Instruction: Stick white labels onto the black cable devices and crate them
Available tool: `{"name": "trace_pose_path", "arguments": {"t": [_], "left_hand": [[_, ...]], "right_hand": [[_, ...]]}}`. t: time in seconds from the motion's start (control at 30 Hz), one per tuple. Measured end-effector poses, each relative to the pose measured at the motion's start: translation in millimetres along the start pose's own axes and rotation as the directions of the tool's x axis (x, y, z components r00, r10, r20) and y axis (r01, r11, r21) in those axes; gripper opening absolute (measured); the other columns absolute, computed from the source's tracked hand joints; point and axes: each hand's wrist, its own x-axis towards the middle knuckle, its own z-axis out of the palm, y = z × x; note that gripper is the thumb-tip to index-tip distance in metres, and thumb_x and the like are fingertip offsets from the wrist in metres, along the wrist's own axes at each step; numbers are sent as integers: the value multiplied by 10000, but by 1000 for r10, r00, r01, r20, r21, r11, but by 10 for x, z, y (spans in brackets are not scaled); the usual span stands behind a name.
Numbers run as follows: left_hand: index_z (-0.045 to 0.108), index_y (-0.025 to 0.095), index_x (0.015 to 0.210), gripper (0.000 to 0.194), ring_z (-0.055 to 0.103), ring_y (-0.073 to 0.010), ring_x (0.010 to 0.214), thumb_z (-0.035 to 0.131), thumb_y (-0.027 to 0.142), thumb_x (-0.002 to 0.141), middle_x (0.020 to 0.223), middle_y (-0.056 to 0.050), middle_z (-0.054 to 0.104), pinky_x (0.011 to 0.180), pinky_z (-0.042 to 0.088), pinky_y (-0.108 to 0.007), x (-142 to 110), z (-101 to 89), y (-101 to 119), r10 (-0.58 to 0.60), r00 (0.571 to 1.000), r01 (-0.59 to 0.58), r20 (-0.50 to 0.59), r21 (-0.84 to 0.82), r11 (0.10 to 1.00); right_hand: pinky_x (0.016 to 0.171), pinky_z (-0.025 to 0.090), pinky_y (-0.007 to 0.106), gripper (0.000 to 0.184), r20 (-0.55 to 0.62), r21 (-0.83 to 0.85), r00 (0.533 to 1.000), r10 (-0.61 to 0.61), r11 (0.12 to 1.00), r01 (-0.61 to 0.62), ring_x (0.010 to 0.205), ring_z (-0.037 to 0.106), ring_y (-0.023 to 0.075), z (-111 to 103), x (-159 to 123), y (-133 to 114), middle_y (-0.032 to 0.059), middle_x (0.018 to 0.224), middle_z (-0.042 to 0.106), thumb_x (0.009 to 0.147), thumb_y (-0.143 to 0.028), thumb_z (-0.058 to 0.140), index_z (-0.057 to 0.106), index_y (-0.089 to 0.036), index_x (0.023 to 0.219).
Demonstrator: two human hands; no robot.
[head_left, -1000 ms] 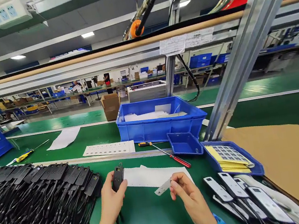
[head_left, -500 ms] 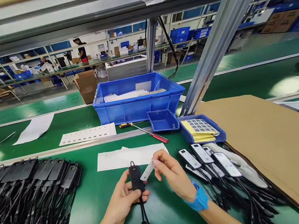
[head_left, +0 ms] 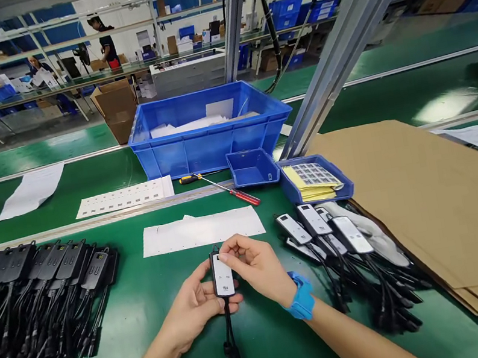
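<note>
My left hand is closed around a small black controller box, whose two cables hang down toward me. A white label with dark print lies over the box's front face. At the label's upper end, the fingers of my right hand pinch its edge. To the left lies a pile of black controllers without white labels, cables toward me. On the right are several controllers with white faces, their cables bunched together. Behind my hands rests a white backing sheet.
A large blue bin holding papers stands behind a small blue tray. Another tray holds yellow-edged label sheets. A red-handled screwdriver, a printed label strip and brown cardboard lie around. Two people are far back.
My left hand has brought the controller to the middle, and my right hand has laid the white label onto its face. The view has tilted downward.
</note>
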Motion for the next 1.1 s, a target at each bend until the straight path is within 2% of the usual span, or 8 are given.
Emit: {"name": "trace_pose_path", "arguments": {"t": [0.13,0.33,0.67,0.87,1.0,1.1], "left_hand": [[247,141,1440,820,684,-275,938,711,176,764,987,-145,701,868,488,-412,-9,18,4,-14,1000,13,-18,-10,1000],[253,134,1436,772,684,-278,938,685,267,811,932,-117,701,847,492,-394,-20,56,-8,15,999,-14,-40,39,999],[290,141,1419,690,678,-213,875,647,262,841,931,-104,694,823,492,-344,-19,99,43,27,999,-26,-18,92,995],[282,137,1419,714,677,-227,889,659,302,836,909,-103,692,832,487,-356,-28,96,22,37,999,-35,-19,109,993],[286,143,1408,721,675,-250,925,672,324,826,954,-122,690,854,487,-379,-18,90,13,42,999,-39,-27,97,995],[311,139,1378,695,677,-259,919,682,303,814,965,-134,692,853,491,-391,-16,88,20,47,998,-44,-32,72,996]], "right_hand": [[521,437,224,140,-6,-6,1000,2,1000,-3,591,527,115,10,-22,11,-4,677,569,842,-299,610,615,-167,797],[496,432,206,117,-37,4,999,-2,1000,2,559,507,100,19,-43,25,-19,646,547,829,-277,624,618,-167,790],[490,430,202,90,-84,-23,996,-13,1000,12,550,508,96,44,-48,36,-21,641,550,826,-240,614,616,-168,771],[504,445,209,75,-107,-53,994,-23,998,18,567,527,103,61,-66,84,-14,660,564,831,-233,607,617,-173,787],[502,443,208,76,-126,-105,990,-55,994,41,573,519,102,54,-67,71,-16,687,543,839,-256,609,627,-183,852],[519,440,217,167,-142,-251,985,-101,966,63,633,512,118,4,-44,49,-1,769,535,826,-299,638,638,-204,965]]}}
